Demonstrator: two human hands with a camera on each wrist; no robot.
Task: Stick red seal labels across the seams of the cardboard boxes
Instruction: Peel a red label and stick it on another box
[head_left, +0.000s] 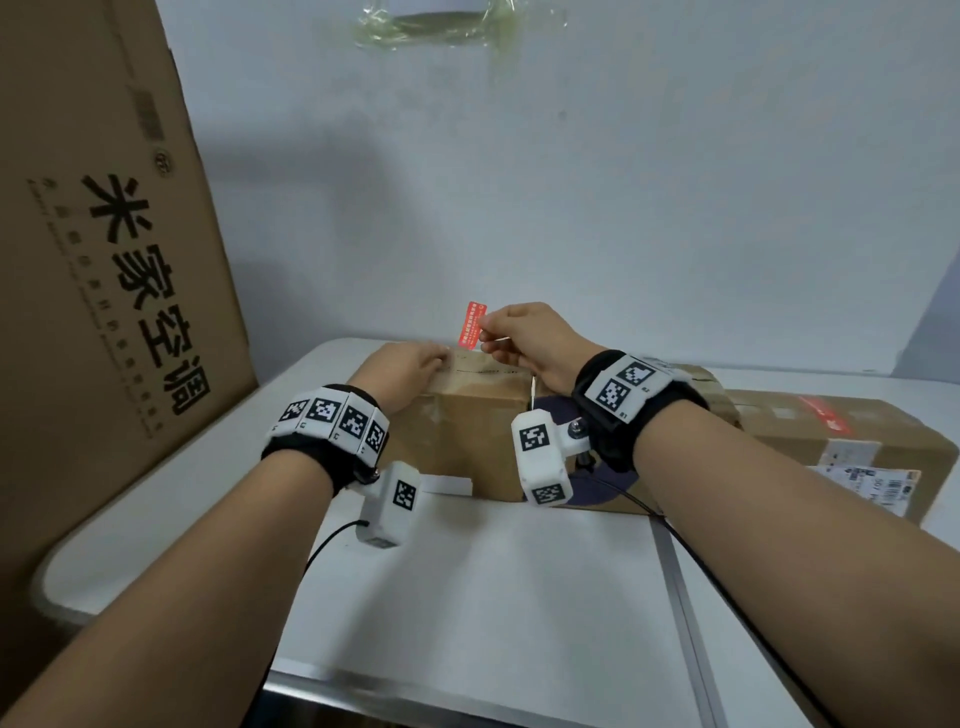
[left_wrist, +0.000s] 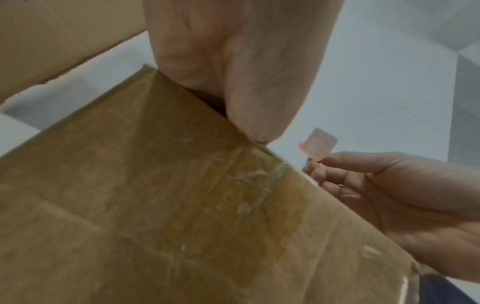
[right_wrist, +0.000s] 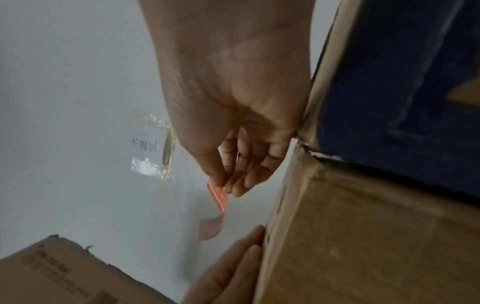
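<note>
Right hand (head_left: 524, 340) pinches a small red rectangular seal label (head_left: 471, 325) by one long edge, thumb against fingertips (right_wrist: 235, 185), other fingers loosely curled. The label hangs in the air, upright, just above the far top edge of the brown cardboard box (head_left: 478, 415) and apart from it. Held by the edge, presumably to keep the sticky face off the skin and free for the seam.

Left hand (head_left: 408, 371) lies on the box's top near its left end, fingers stretched along the cardboard, holding nothing. It seems to be pressing the box down so it does not slide once the label is pushed on. The taped seam (head_left: 480, 371) runs along the top between the two hands, clear tape glossy over it.

The box stands towards the far edge of the white tabletop (head_left: 493, 582), roughly midway along. A second, flatter cardboard box (head_left: 831, 431) lies to its right, a red strip on its top. A large printed cardboard carton (head_left: 104, 260) leans at the tabletop's left edge.

Judgement: the label is free but not yet stuck; lowering it square across the seam comes next.
</note>
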